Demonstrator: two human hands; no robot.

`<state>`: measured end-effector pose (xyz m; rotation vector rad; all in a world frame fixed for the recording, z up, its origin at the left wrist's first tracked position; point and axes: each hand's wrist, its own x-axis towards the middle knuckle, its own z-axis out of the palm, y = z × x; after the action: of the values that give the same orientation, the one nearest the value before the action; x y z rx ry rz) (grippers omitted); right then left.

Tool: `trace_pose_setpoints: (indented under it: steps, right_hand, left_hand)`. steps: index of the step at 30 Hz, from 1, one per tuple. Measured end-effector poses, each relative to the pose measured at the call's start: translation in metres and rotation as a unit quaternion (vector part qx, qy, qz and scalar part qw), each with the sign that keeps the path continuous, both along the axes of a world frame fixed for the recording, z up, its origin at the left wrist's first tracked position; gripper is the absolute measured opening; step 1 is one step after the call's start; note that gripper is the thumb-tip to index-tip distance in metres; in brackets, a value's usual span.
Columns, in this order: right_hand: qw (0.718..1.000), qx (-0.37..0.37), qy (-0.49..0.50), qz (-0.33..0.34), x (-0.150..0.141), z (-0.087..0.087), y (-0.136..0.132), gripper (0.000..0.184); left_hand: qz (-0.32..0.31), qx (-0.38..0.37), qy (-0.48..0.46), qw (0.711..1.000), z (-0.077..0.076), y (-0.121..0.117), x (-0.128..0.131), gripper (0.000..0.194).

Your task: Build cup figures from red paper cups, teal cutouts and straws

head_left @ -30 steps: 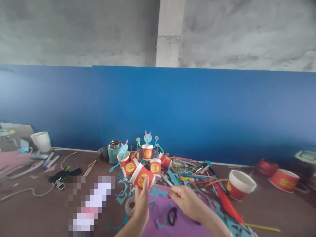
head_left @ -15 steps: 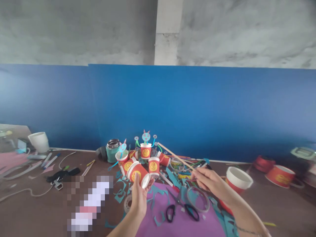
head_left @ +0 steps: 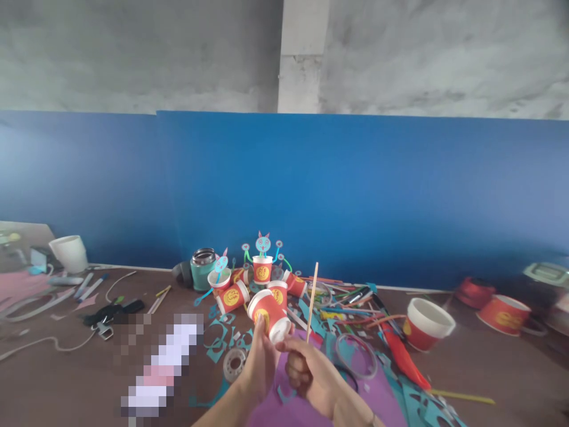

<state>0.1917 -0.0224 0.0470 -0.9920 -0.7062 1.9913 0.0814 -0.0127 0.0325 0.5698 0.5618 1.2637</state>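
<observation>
My left hand (head_left: pixel 261 359) is wrapped around a red-and-white paper cup (head_left: pixel 268 312) with a yellow emblem, tilted so that its white end faces right and down. In my right hand (head_left: pixel 311 370) a thin wooden stick (head_left: pixel 313 293) is pinched and points upward. The right fingertips are at the cup's white end; whether they touch it I cannot tell. Just behind stand and lie more red cups, among them a tipped one (head_left: pixel 233 298) and an upright one (head_left: pixel 262 271) with a blue paper cat-like figure. A second blue figure (head_left: pixel 221 265) rises from a cup to the left.
Purple paper (head_left: pixel 293 412) and teal scraps (head_left: pixel 413 406) lie under and around my hands, with a tape roll (head_left: pixel 234 364) at left. A larger paper cup (head_left: pixel 429 325) and a red pouch (head_left: pixel 406 359) are on the right. A teal flask (head_left: pixel 203 271) stands near the blue partition (head_left: pixel 333 196).
My right hand has swung left and down to the cup, and the stick now stands nearly upright. My left hand has moved slightly right with the cup. Scissors are now mostly hidden.
</observation>
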Motion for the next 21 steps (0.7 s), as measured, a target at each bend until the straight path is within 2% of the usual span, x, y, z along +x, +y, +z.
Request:
trace_pose_setpoints:
  steps: [3, 7, 10, 12, 14, 18, 21]
  right_hand:
    - [0.997, -0.048, 0.053, -0.004, 0.001, -0.002, 0.0, 0.018]
    - [0.995, -0.072, 0.065, -0.011, 0.003, -0.003, 0.003, 0.018]
    - [0.996, -0.066, 0.048, -0.041, 0.002, -0.004, 0.003, 0.02]
    - [0.996, -0.05, 0.02, -0.069, -0.001, -0.003, 0.002, 0.028]
    - [0.994, -0.003, -0.03, -0.103, -0.004, -0.003, 0.001, 0.034]
    - [0.972, 0.128, -0.116, -0.163, -0.008, -0.002, -0.001, 0.028]
    - [0.972, 0.116, -0.113, -0.168, -0.009, -0.001, -0.003, 0.025]
  left_hand:
    - [-0.019, 0.017, 0.032, 0.999, -0.001, -0.003, 0.001, 0.063]
    - [0.014, 0.011, 0.047, 0.999, -0.004, -0.005, 0.001, 0.053]
    - [0.032, -0.001, 0.047, 0.998, -0.006, -0.004, 0.002, 0.05]
    - [0.043, -0.005, 0.043, 0.998, -0.008, -0.003, 0.004, 0.05]
    - [0.049, 0.005, 0.034, 0.998, -0.009, -0.002, 0.006, 0.052]
    - [0.037, 0.037, 0.014, 0.999, -0.011, -0.002, 0.007, 0.054]
    - [0.035, 0.029, 0.021, 0.999, -0.008, -0.004, 0.008, 0.052]
